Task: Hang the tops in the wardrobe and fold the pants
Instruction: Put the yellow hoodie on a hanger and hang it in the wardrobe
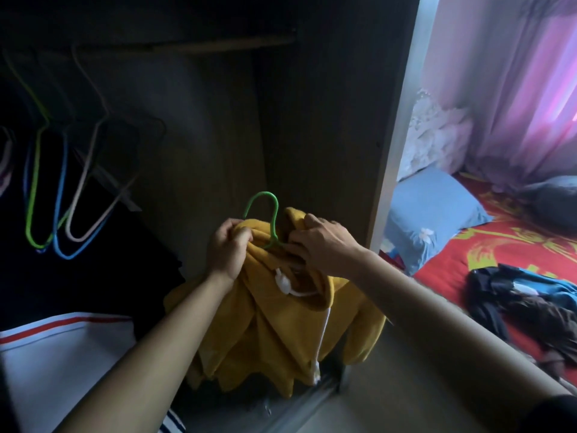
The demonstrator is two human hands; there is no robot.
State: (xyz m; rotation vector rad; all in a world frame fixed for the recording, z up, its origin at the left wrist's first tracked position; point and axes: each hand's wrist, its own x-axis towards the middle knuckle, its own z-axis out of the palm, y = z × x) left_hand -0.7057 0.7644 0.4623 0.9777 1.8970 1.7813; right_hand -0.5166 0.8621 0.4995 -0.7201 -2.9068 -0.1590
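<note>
Fingers of the left hand (226,248) curl tightly round the neckline of the yellow hoodie (271,332); those of the right hand (324,245) pinch the opposite side of the collar. A green hanger (264,193) sits in the neck, hook upward between the hands. The hoodie hangs before the open wardrobe (312,120), below its rail (218,46) and right of the empty hangers (62,182). Dark clothes (515,301) lie on the bed (499,245).

You're looking at a mustard-yellow hoodie (274,323), white drawstring (282,281), green hanger (273,214); sheet's (515,245) showing red with yellow print, pillow (437,210) blue, curtain (530,89) pink.
</note>
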